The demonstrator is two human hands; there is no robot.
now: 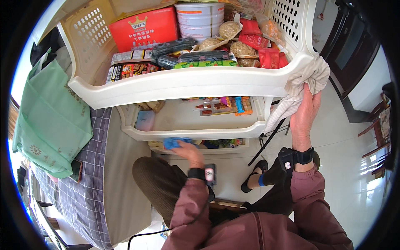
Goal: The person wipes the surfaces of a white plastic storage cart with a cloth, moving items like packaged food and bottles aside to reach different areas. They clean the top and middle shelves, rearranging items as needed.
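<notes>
A white plastic storage rack (187, 82) stands before me, its tiers stacked one above another. My right hand (304, 115) grips a pale striped cloth (307, 73) draped over the front right corner of the top tier. Lower down, my left hand (189, 153) has its fingers on a blue cloth (176, 142), which lies against the front of the lower tiers. Packaged snacks fill the top tier, among them a red box (145, 29), a white tub (200, 20) and round packs (242, 49). The middle tier (187, 120) holds a few packets and a pinkish-blue box (145, 120).
At the left, a light green bag (53, 118) and a phone (76, 171) rest on a dark checked cover (90, 147). A thin black pole (267, 142) leans by the rack's right side. Wooden furniture (379, 131) stands at the far right on the tiled floor (337, 162).
</notes>
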